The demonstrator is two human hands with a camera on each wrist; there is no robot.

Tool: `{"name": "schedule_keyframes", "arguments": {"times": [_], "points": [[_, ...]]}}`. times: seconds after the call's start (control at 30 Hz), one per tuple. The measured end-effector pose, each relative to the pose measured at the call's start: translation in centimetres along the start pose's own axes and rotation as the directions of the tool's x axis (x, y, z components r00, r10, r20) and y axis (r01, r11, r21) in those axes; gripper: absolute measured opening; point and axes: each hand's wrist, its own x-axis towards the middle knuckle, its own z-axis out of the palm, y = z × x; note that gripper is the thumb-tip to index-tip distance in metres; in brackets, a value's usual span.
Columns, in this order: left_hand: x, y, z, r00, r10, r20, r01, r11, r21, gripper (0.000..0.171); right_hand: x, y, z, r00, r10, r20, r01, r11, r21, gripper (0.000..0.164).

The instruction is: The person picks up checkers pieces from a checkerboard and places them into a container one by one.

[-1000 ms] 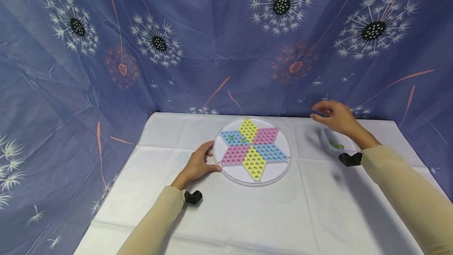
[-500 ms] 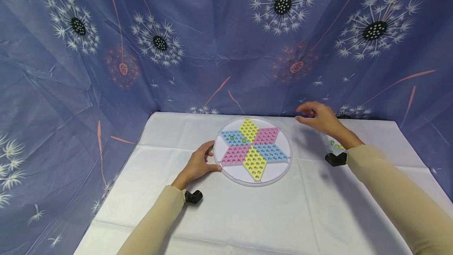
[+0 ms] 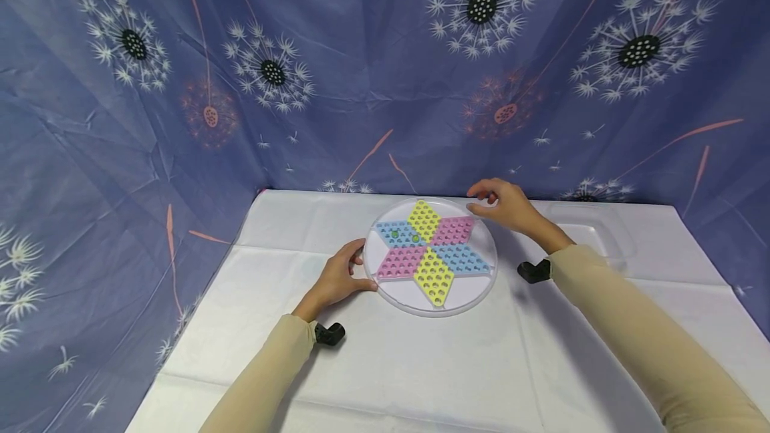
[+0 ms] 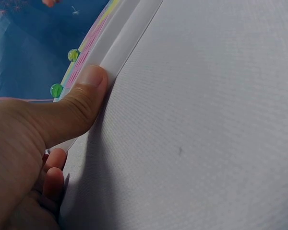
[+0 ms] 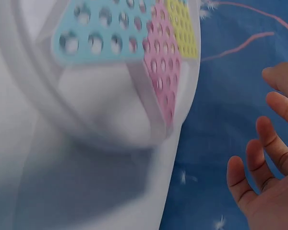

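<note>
A round white Chinese checkers board (image 3: 469,296) with a yellow, pink and blue star lies on the table. My left hand (image 3: 337,279) grips its left rim; in the left wrist view the thumb (image 4: 86,98) lies along the rim and other fingers curl at the side. Two green marbles (image 3: 394,234) sit in the left blue point. My right hand (image 3: 508,207) hovers at the board's back right rim, thumb and index finger curved towards each other. In the right wrist view its fingers (image 5: 266,132) are bent beside the board; I cannot tell whether something is between the fingertips.
A clear plastic container (image 3: 610,236) stands on the right, partly behind the right forearm. A white cloth (image 3: 457,366) covers the table. A blue dandelion-patterned curtain (image 3: 373,72) hangs along the table's back edge and left side.
My right hand has moved left from over the clear container to the board's back right rim. Green marbles seen in the container earlier are now hidden by the arm. The left hand stays put.
</note>
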Motion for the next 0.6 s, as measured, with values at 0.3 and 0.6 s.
{"name": "schedule_keyframes", "arguments": {"times": [0.3,0.6], "points": [[0.0,0.1,0.0,1.0,0.003,0.003,-0.003,1.0,0.013,0.102,1.5,-1.7,3.2,0.999,-0.035,0.019,0.034,0.998,0.045,0.03],[-0.1,0.1,0.0,1.0,-0.009,0.0,0.009,1.0,0.013,0.103,2.4,-3.1,5.6,0.998,-0.052,0.047,0.048,0.996,0.072,0.031]]}}
